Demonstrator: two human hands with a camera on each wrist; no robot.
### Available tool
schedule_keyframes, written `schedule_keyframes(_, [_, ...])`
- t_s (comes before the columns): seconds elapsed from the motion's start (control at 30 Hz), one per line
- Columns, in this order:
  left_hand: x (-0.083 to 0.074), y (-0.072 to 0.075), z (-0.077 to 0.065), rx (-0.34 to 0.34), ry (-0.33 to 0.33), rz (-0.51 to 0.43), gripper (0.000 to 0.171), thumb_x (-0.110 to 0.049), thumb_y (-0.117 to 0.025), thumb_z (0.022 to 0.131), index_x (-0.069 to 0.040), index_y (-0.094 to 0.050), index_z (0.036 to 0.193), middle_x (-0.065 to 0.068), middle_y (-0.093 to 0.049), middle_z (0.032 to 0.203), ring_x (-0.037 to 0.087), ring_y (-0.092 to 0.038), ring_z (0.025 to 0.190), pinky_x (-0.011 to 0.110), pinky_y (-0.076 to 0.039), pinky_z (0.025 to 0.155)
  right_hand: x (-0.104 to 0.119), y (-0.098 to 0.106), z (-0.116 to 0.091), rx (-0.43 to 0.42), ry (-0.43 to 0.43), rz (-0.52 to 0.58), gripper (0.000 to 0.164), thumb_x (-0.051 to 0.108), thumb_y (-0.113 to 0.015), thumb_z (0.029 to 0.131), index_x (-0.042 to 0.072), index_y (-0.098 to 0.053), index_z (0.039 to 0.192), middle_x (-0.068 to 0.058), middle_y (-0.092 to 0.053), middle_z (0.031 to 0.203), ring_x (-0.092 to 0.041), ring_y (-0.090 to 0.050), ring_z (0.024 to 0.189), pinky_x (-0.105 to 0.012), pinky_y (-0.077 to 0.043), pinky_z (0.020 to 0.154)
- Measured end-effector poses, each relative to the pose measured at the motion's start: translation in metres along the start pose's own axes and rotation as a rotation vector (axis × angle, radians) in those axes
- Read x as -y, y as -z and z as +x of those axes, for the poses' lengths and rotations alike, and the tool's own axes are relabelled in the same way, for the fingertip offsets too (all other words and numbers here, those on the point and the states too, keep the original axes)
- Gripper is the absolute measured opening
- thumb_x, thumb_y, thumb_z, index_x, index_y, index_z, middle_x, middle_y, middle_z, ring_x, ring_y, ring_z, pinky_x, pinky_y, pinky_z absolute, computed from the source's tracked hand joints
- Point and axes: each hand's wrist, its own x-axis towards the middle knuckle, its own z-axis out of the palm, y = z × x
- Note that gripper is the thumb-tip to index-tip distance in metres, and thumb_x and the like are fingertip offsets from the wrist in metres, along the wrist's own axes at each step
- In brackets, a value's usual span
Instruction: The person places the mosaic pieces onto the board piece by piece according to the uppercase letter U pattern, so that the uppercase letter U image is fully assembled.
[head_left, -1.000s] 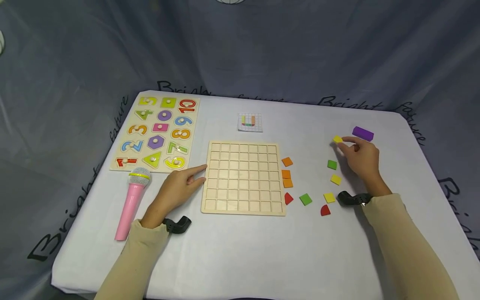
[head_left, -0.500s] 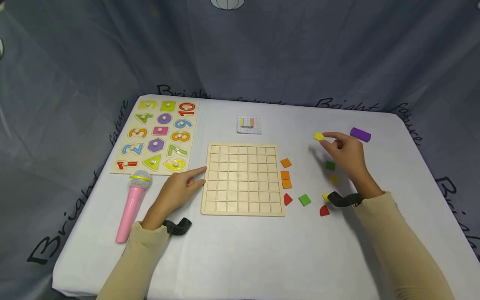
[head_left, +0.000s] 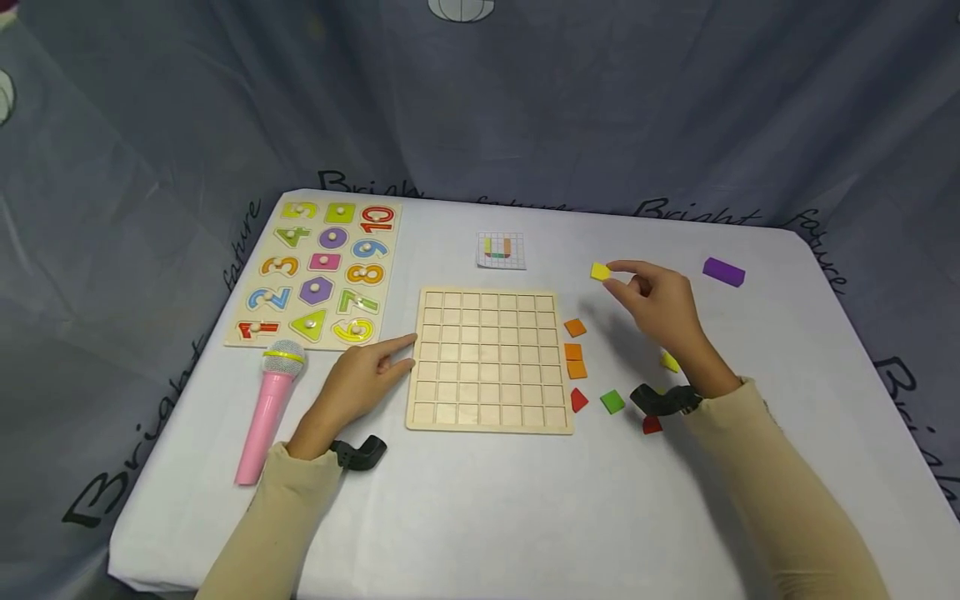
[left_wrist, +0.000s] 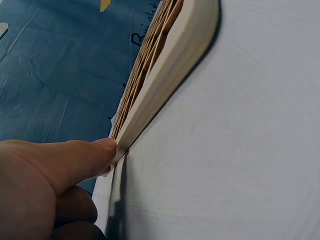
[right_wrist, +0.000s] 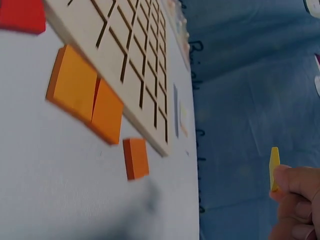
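My right hand (head_left: 660, 304) pinches a yellow square tile (head_left: 600, 272) between thumb and forefinger, raised above the table to the right of the board. The same yellow tile (right_wrist: 274, 169) shows edge-on in the right wrist view. My left hand (head_left: 356, 382) touches the left edge of the wooden grid board (head_left: 487, 432) with its thumb and forefinger extended. In the left wrist view a fingertip of the left hand (left_wrist: 55, 175) meets the board's side wall (left_wrist: 165, 85). The board's cells hold no tiles.
Orange tiles (head_left: 574, 327), red pieces (head_left: 579, 400) and a green tile (head_left: 612, 402) lie right of the board. Another yellow tile (head_left: 670, 362) is partly behind the right arm. A pattern card (head_left: 501, 251), purple block (head_left: 723, 272), number puzzle (head_left: 315, 267) and pink microphone (head_left: 266, 417) lie around.
My right hand has carried the yellow tile leftward, from near the purple block toward the board. The left hand stays at the board's edge.
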Motion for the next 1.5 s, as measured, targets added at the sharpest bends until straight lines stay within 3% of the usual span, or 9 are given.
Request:
schedule_keyframes(0.53, [0.0,-0.002,0.002,-0.01,-0.016,0.01,0.043,-0.024,-0.074,0.096,-0.017,-0.067,0.138,-0.003,-0.044,0.06,0.012,-0.038,0.055,0.03,-0.031,0.054,0.04,-0.045,0.001,0.142,0.08,0.104,0.034,0.031,-0.073,0.097,0.015,-0.072,0.126,-0.006,-0.051,0.063,-0.021,-0.047,0.05,-0.03,-0.033,0.045])
schedule_keyframes(0.97, [-0.002,0.0,0.001,-0.008,-0.008,0.01,0.043,-0.024,-0.074,0.096,-0.017,-0.067,0.138,-0.003,-0.044,0.06,0.012,-0.038,0.054,0.03,-0.031,0.053,0.07,-0.088,-0.002,0.225,0.177,0.189,0.031,0.028,-0.074,0.096,0.012,-0.074,0.123,-0.002,-0.05,0.061,-0.018,-0.041,0.052,-0.029,-0.031,0.048])
schedule_keyframes(1.5, [-0.003,0.0,0.0,-0.004,-0.01,0.027,0.044,-0.025,-0.073,0.096,-0.017,-0.066,0.139,-0.003,-0.044,0.06,0.012,-0.037,0.054,0.031,-0.031,0.053,0.089,-0.131,-0.003,0.302,0.166,0.204,0.027,0.024,-0.073,0.096,0.011,-0.075,0.12,0.0,-0.051,0.057,-0.013,-0.039,0.048,-0.028,-0.03,0.049])
